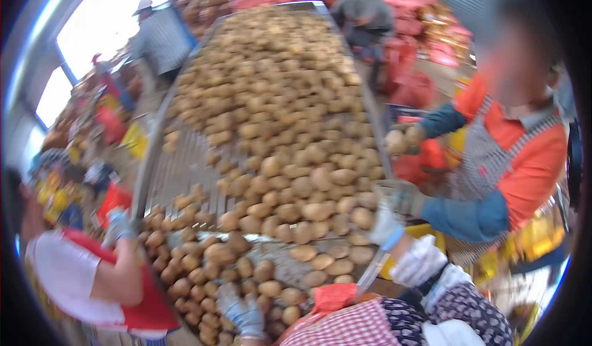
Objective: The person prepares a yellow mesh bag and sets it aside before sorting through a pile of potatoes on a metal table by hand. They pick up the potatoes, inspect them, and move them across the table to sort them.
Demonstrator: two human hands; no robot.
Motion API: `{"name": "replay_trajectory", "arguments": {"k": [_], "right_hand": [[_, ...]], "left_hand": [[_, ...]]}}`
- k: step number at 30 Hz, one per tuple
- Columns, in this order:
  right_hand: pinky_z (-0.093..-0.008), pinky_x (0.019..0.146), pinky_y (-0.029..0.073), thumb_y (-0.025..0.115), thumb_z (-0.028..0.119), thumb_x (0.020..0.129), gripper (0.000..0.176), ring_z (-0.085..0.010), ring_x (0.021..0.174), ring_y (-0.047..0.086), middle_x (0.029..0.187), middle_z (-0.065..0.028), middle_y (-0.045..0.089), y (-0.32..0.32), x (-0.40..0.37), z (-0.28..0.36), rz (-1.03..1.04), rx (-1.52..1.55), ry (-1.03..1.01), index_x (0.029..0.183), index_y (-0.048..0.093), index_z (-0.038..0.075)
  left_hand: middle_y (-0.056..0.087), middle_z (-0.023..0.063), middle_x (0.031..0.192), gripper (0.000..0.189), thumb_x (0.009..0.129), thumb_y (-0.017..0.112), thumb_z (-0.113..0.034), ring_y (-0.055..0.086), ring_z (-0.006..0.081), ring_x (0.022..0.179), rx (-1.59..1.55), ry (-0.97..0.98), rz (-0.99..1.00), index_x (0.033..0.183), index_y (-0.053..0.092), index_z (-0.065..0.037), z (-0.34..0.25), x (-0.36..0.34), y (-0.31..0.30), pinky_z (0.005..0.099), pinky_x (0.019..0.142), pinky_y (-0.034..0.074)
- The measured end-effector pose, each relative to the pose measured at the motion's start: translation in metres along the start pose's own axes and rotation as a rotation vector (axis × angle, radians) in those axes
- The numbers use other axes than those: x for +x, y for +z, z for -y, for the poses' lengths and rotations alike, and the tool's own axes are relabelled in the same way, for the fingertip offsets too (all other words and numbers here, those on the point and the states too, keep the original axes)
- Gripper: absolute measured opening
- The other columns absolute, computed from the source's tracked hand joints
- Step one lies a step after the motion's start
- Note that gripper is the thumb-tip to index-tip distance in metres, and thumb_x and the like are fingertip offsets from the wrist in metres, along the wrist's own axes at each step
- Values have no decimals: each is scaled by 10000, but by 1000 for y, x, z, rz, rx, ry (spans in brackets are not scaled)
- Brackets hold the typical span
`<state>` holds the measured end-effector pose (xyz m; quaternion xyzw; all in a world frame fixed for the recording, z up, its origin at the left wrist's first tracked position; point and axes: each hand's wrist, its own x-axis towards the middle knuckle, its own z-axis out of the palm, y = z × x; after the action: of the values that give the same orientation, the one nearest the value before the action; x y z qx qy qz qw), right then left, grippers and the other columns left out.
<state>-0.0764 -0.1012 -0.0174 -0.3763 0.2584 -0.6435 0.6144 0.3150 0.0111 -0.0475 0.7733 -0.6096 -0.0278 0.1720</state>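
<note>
My left hand (242, 312), in a pale glove with a blue cuff, lies with its fingers apart over the heaped potatoes (216, 253) at the bottom centre. Reaching to the right rim of the metal sorting table (154, 155), my right hand (385, 223) wears a similar glove. It is beside potatoes and a co-worker's gloved hand (404, 199); blur hides its fingers and whether it holds anything. Below it, several potatoes (339, 266) lie spread on the lower metal surface. My checked and floral clothing shows at the bottom.
A co-worker in orange (536, 167) stands at the right, holding potatoes (404, 139). Another person in red and white (92, 278) reaches in from the left. Two more people stand farther back, near stacked red sacks (407, 7). Yellow sacks (135, 139) lie left.
</note>
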Motion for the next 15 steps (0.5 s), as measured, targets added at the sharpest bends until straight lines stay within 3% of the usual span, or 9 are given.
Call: {"name": "replay_trajectory", "arguments": {"k": [1, 2, 4, 6, 9, 14, 15], "right_hand": [[-464, 753, 578, 618, 434, 904, 573, -297, 1062, 604, 1228, -119, 556, 6, 19, 13, -165, 341, 258, 1352, 434, 129], [-476, 743, 581, 587, 507, 910, 536, -319, 1053, 621, 1174, -141, 602, 8, 33, 21, -309, 710, 504, 1265, 527, 109], [-443, 718, 580, 570, 598, 894, 529, -297, 893, 685, 1001, -108, 676, 2, 43, 12, -392, 495, 497, 1055, 612, 96], [-441, 694, 589, 491, 636, 914, 612, -334, 974, 661, 1080, -155, 665, -5, 47, 6, -274, 537, 566, 1082, 610, 60], [-415, 642, 583, 468, 646, 920, 635, -328, 902, 682, 1037, -153, 681, -3, 45, 9, -306, 511, 682, 1034, 631, 43], [-371, 531, 524, 431, 671, 923, 657, -309, 841, 688, 1005, -146, 691, -5, 50, 10, -340, 465, 776, 1011, 653, 60], [-355, 520, 515, 482, 575, 935, 526, -301, 845, 679, 984, -133, 688, -2, 54, 19, -412, 466, 817, 997, 636, 77]], "left_hand": [[370, 236, 1491, 669, 845, 586, -276, 301, 406, 1398, 45, 9, 41, 1420, 406, 13, -6, 5, -7, 512, 1179, 151], [405, 217, 1468, 657, 865, 586, -293, 316, 373, 1401, 139, 45, 52, 1429, 405, -10, -14, 7, -11, 490, 1165, 223], [471, 275, 1391, 562, 907, 575, -358, 408, 444, 1314, 107, 134, 67, 1363, 514, -35, -14, 15, -12, 509, 1095, 341], [483, 265, 1385, 530, 912, 575, -356, 429, 444, 1293, 110, 155, 44, 1338, 534, -43, -20, 17, -10, 514, 1078, 357], [494, 219, 1396, 516, 913, 576, -360, 450, 434, 1278, 133, 140, -2, 1341, 541, -73, -21, 17, -5, 522, 1062, 371], [449, 220, 1433, 535, 921, 535, -392, 386, 422, 1331, 58, 85, 55, 1355, 520, -80, -12, 13, 2, 534, 1102, 312], [455, 218, 1425, 517, 922, 532, -379, 395, 415, 1324, 40, 73, 66, 1342, 526, -78, -10, 16, 3, 528, 1099, 317]]}}
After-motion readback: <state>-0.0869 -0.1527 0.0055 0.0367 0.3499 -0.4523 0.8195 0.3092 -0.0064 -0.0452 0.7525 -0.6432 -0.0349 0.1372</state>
